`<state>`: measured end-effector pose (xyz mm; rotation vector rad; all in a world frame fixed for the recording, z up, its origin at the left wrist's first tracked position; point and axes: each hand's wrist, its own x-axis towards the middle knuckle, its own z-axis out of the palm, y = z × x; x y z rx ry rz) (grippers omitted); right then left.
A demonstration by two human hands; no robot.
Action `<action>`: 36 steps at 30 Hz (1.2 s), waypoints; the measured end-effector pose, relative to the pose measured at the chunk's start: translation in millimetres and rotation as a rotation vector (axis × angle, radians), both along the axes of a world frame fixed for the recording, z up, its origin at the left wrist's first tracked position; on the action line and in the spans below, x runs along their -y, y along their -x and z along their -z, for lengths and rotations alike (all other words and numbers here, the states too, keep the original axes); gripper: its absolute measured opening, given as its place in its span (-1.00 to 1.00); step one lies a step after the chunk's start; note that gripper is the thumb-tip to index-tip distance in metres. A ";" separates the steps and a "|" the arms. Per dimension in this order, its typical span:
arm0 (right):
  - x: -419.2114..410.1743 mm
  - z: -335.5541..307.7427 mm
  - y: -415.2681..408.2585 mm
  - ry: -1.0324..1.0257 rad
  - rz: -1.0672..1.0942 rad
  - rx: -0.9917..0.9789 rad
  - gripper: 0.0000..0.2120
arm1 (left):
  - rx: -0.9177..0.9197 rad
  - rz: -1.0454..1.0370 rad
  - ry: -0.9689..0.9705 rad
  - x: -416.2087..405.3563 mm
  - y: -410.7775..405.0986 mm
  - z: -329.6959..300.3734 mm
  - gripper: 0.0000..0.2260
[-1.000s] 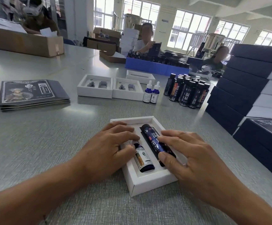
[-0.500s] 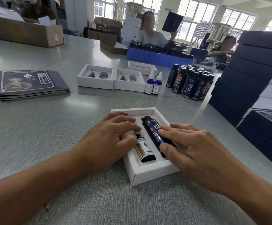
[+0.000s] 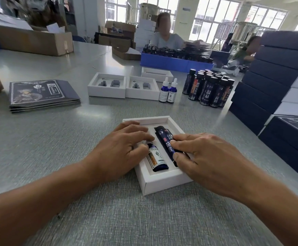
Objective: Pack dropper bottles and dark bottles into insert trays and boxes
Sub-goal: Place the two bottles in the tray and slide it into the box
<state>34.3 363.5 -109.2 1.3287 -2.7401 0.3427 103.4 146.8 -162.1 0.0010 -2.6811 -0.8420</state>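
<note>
A white insert tray [image 3: 162, 183] lies on the grey table in front of me. In it a blue dropper bottle [image 3: 156, 159] lies on the left and a long dark bottle [image 3: 166, 139] on the right. My left hand [image 3: 119, 150] rests flat on the tray's left side, its fingers over the dropper bottle's top end. My right hand [image 3: 203, 157] lies on the tray's right side with fingertips pressing on the dark bottle. Further back stand two upright dropper bottles [image 3: 167, 91] and a cluster of dark bottles [image 3: 208, 89].
Two white insert trays [image 3: 123, 94] with nothing in them sit behind, and a third [image 3: 157, 73] further back. Flat printed sleeves [image 3: 41, 94] lie at left. Stacked dark boxes [image 3: 278, 82] line the right edge. A blue crate [image 3: 171, 62], cardboard boxes and two seated people are across the table.
Both hands stay on the tray and its bottles. My view has tilted up slightly, so the tray sits a little higher in frame. The person across lowered a dark box.
</note>
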 end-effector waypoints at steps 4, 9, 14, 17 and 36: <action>-1.9 6.6 -2.0 0.015 0.009 0.025 -0.61 | 0.015 0.003 -0.001 -1.6 -1.0 1.0 -0.60; -12.4 14.1 3.5 0.118 -0.018 0.208 -0.57 | -0.001 0.000 0.015 -1.4 -2.3 0.0 -0.60; -19.7 17.0 0.5 0.240 0.021 0.195 -0.54 | -0.014 0.008 0.072 -2.5 -4.8 0.4 -0.57; -22.4 12.5 4.4 0.220 0.054 0.158 -0.55 | -0.003 0.003 0.177 -9.0 -10.1 -3.7 -0.46; -65.1 67.7 78.2 0.222 0.415 0.160 -0.60 | -0.027 0.078 0.525 -39.8 -8.5 -8.8 -0.45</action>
